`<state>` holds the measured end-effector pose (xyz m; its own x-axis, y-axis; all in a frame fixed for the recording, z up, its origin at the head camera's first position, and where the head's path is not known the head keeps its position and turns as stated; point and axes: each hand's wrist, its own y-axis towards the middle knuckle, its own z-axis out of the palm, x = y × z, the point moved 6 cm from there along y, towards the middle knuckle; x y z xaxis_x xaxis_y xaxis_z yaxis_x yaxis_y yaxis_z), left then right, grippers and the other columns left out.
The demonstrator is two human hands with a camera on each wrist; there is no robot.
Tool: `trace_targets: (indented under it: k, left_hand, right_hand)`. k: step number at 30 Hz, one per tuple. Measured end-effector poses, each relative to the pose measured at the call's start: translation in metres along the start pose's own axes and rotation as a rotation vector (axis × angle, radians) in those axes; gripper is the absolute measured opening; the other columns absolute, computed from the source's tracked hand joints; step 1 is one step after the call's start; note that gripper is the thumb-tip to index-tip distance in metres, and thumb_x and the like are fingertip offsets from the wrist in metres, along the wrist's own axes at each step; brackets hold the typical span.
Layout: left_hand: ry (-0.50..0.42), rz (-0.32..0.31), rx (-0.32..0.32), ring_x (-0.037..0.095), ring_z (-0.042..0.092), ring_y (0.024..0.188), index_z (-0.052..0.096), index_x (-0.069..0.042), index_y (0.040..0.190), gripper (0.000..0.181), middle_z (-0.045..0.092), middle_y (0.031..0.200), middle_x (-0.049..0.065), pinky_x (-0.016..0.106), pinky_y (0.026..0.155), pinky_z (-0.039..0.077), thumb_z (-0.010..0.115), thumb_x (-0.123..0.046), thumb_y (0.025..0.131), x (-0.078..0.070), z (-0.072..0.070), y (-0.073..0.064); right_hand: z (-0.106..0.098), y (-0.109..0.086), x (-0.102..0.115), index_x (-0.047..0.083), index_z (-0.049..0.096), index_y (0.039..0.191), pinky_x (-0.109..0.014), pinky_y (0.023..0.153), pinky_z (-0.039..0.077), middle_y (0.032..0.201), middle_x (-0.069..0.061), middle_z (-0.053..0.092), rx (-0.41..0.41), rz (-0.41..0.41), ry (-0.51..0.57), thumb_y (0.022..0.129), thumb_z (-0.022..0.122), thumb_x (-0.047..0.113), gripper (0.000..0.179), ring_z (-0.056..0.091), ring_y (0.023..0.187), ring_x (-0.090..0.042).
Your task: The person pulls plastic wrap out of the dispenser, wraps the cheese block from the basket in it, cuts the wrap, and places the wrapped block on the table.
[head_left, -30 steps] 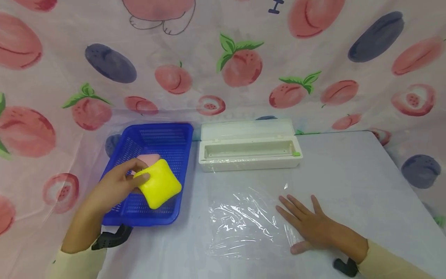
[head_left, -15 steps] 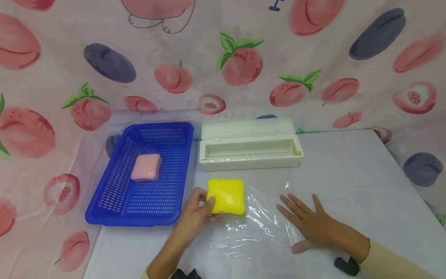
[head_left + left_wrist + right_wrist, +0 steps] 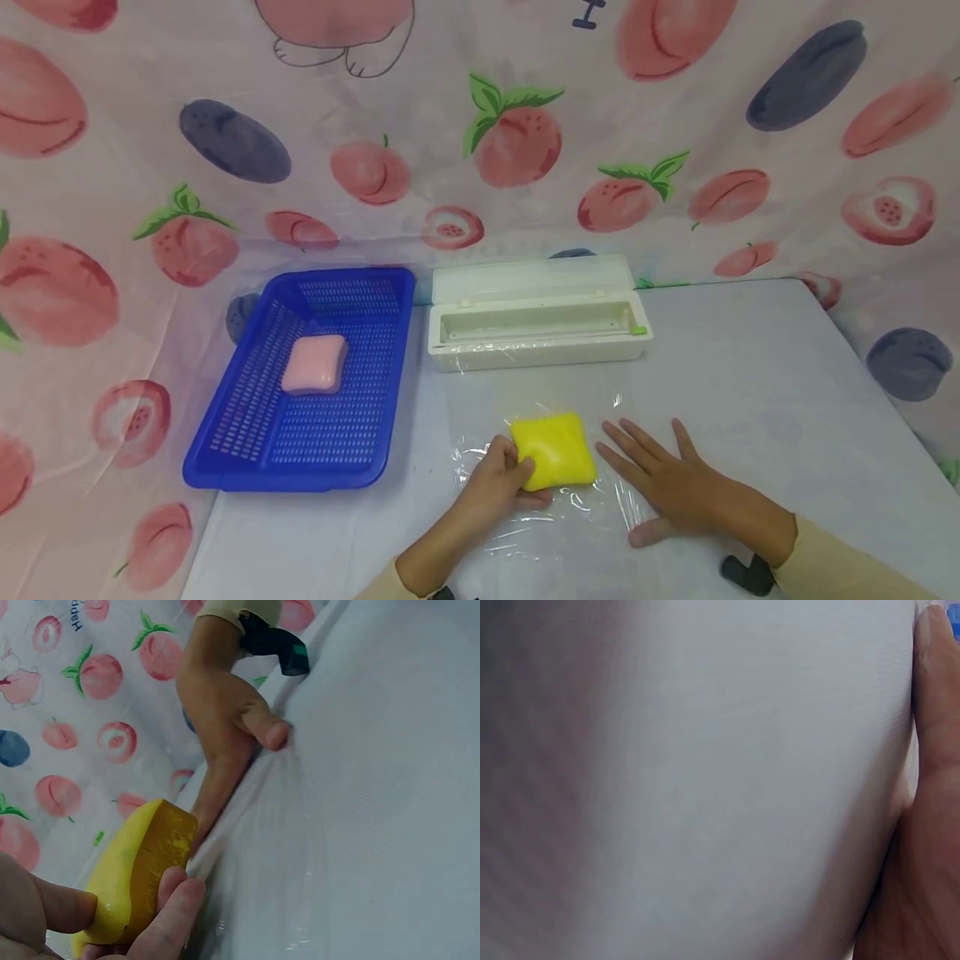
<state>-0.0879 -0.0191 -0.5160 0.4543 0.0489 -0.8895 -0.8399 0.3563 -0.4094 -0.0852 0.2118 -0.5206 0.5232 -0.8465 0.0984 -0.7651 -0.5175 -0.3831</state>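
Note:
My left hand (image 3: 491, 492) pinches a yellow pillow-shaped block (image 3: 555, 450) by its left edge, thumb on top and fingers beneath. In the left wrist view the yellow block (image 3: 124, 874) is tilted, showing a rougher underside. Below it a sheet of clear cling film (image 3: 555, 533) lies spread and wrinkled on the table. My right hand (image 3: 671, 492) rests flat, fingers spread, at the film's right edge. The film runs back to a white cling film dispenser (image 3: 536, 354), its lid raised and a green slider at its right end. The right wrist view catches mostly white tabletop.
A blue plastic basket (image 3: 202, 462) stands at the left with a similar pink block (image 3: 315, 364) in it. Behind the table (image 3: 757, 375) hangs a fruit-printed cloth (image 3: 525, 225), close behind the dispenser.
My left hand has carried the yellow block out from over the basket, rightward to over the cling film. The right hand has stayed in place.

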Motion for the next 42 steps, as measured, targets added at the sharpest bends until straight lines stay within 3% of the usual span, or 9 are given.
trace_targets:
  k: [6,12,21,28,30,33,37,39,42]
  left_hand:
    - [0.039,0.016,-0.003,0.030,0.069,0.071,0.032,-0.002,0.098,0.024,0.061,0.093,0.018,0.038,0.066,0.057,0.051,-0.016,0.096,0.011,0.002,0.004]
    - [0.171,0.019,-0.061,0.026,0.069,0.064,0.034,-0.002,0.097,0.027,0.061,0.087,0.014,0.035,0.059,0.057,0.054,-0.021,0.095,0.009,0.001,0.002]
    - [0.394,0.054,-0.082,0.019,0.064,0.046,0.038,-0.006,0.089,0.031,0.057,0.067,0.009,0.033,0.044,0.053,0.061,-0.027,0.091,0.006,-0.002,0.004]
    - [0.468,0.078,-0.041,0.016,0.064,0.048,0.044,-0.006,0.092,0.033,0.061,0.067,0.005,0.030,0.045,0.052,0.064,-0.033,0.088,0.003,-0.005,0.002]
    - [0.559,0.093,-0.032,0.011,0.063,0.051,0.049,-0.005,0.099,0.039,0.062,0.073,0.001,0.026,0.049,0.051,0.066,-0.037,0.086,0.000,-0.010,-0.004]
    - [0.825,0.174,-0.036,0.002,0.055,0.058,0.053,-0.010,0.104,0.044,0.056,0.079,-0.006,0.021,0.056,0.046,0.069,-0.044,0.081,-0.008,-0.022,-0.020]
    - [1.201,0.280,0.046,0.001,0.044,0.071,0.059,-0.023,0.099,0.038,0.048,0.083,-0.013,0.018,0.064,0.042,0.072,-0.050,0.075,-0.014,-0.037,-0.048]
    - [1.290,0.301,0.139,0.001,0.043,0.078,0.062,-0.029,0.099,0.036,0.046,0.087,-0.016,0.018,0.069,0.042,0.074,-0.050,0.072,-0.013,-0.044,-0.058]
    - [1.332,0.332,0.232,0.001,0.040,0.086,0.065,-0.035,0.097,0.032,0.044,0.092,-0.019,0.016,0.074,0.041,0.077,-0.047,0.070,-0.008,-0.052,-0.067]
  right_hand:
    - [-0.003,-0.001,0.004,0.034,0.005,0.150,-0.075,0.099,-0.002,0.158,0.005,-0.009,-0.021,-0.023,-0.012,0.056,0.038,0.092,0.116,-0.004,0.145,-0.029]
    - [-0.001,0.001,0.004,0.035,0.004,0.150,-0.075,0.099,-0.004,0.158,0.006,-0.011,0.005,-0.014,0.008,0.055,0.040,0.092,0.117,-0.005,0.145,-0.028]
    - [0.004,0.001,-0.001,0.039,0.002,0.149,-0.074,0.099,-0.007,0.157,0.010,-0.013,0.040,0.020,0.035,0.054,0.040,0.092,0.115,-0.005,0.145,-0.025]
    - [-0.009,-0.011,-0.005,0.040,0.007,0.149,-0.072,0.102,0.011,0.157,0.015,-0.003,0.003,-0.025,0.134,0.061,0.048,0.086,0.107,0.006,0.145,-0.022]
    - [-0.015,-0.015,-0.004,0.039,0.011,0.149,-0.067,0.104,0.017,0.157,0.016,0.000,-0.008,-0.052,0.186,0.064,0.052,0.083,0.104,0.009,0.145,-0.021]
    - [-0.025,-0.023,-0.002,0.042,0.026,0.145,-0.056,0.106,0.029,0.156,0.017,0.010,-0.045,-0.095,0.216,0.068,0.055,0.078,0.090,0.016,0.144,-0.020]
    - [-0.038,-0.032,0.002,0.043,0.052,0.127,-0.044,0.096,0.046,0.140,0.018,0.044,-0.163,-0.169,0.204,0.072,0.061,0.070,0.062,0.043,0.128,-0.013]
    - [-0.040,-0.035,0.005,0.042,0.059,0.117,-0.038,0.088,0.051,0.122,0.021,0.056,-0.212,-0.214,0.209,0.072,0.064,0.066,0.051,0.054,0.112,-0.007]
    - [-0.036,-0.035,0.009,0.041,0.062,0.107,-0.030,0.080,0.052,0.104,0.026,0.058,-0.207,-0.258,0.227,0.072,0.066,0.064,0.042,0.053,0.092,0.001]
